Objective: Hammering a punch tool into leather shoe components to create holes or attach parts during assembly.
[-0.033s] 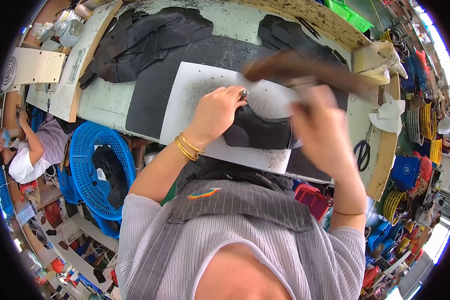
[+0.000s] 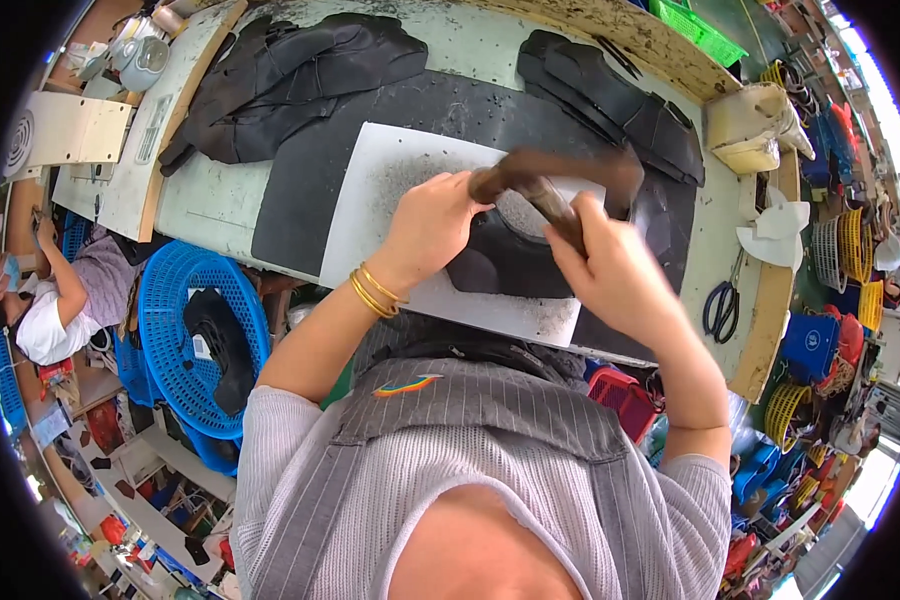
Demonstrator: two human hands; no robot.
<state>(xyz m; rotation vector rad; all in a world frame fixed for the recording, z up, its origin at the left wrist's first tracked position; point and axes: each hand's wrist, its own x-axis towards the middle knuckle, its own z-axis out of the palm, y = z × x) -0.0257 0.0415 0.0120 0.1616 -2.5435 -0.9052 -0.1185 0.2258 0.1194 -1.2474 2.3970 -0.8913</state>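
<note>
My right hand (image 2: 615,265) grips the handle of a brown hammer (image 2: 562,215), whose head is smeared by motion. One end of that head is over the fingertips of my left hand (image 2: 428,228). Those fingers are pinched around a metal punch, which the hammer head now hides; the earlier frame shows its round top. Beneath both hands is a curved black leather piece (image 2: 515,262). It lies on a white board (image 2: 355,235) strewn with small dark bits, and the board rests on a black mat (image 2: 295,215).
Stacks of black leather pieces lie at the back left (image 2: 290,90) and back right (image 2: 610,95). Scissors (image 2: 720,310) are near the table's right edge. A blue basket (image 2: 155,330) with a black piece stands left. Another person (image 2: 60,310) sits far left.
The hammer head has come left and now covers the punch's top. My right hand has shifted slightly left with it. My left hand stays in place.
</note>
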